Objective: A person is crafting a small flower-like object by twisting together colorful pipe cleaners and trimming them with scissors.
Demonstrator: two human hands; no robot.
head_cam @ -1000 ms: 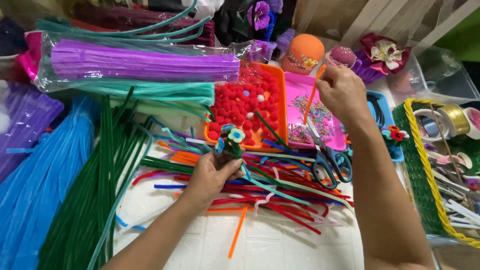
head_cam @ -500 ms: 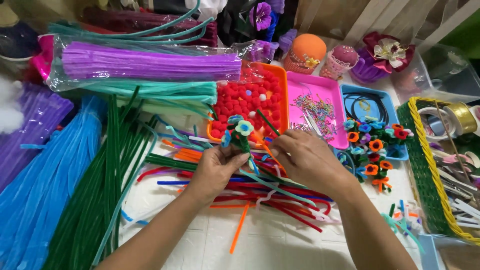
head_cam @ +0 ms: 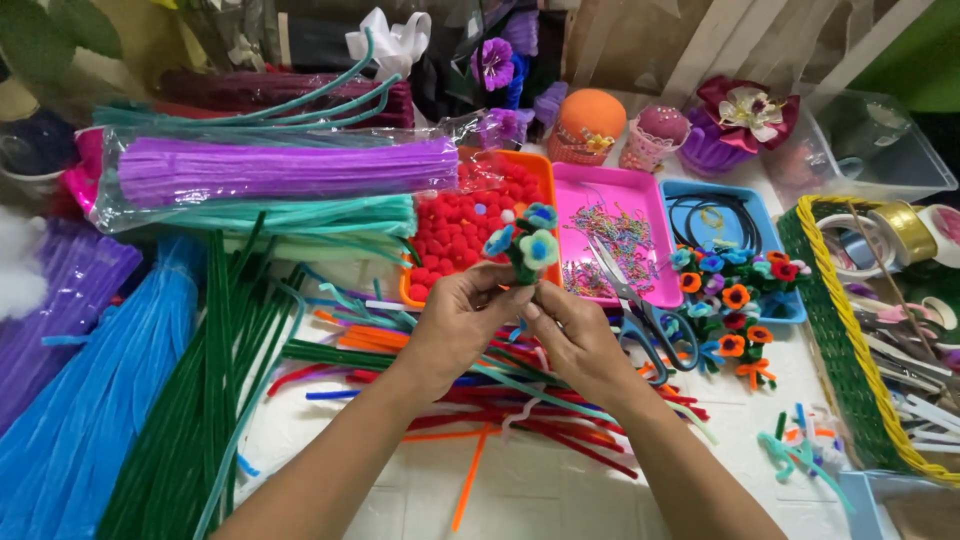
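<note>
My left hand (head_cam: 452,328) and my right hand (head_cam: 573,338) are together at the middle of the table. Both pinch the green stem of a small bunch of pipe-cleaner flowers (head_cam: 523,243) with blue petals, held upright above the loose pipe cleaners (head_cam: 520,400). Behind the flowers sits an orange tray of red pompoms (head_cam: 462,232). A pink tray (head_cam: 620,235) with small metal bits lies to the right of it.
Scissors (head_cam: 650,318) lie right of my hands. A blue tray (head_cam: 725,235) carries finished small flowers. A green basket (head_cam: 850,350) with tape rolls stands at the right. Bundles of green (head_cam: 200,400), blue and purple (head_cam: 280,170) pipe cleaners fill the left.
My right hand came back from the pink tray to the flower bunch. Both hands then lifted the bunch a little.
</note>
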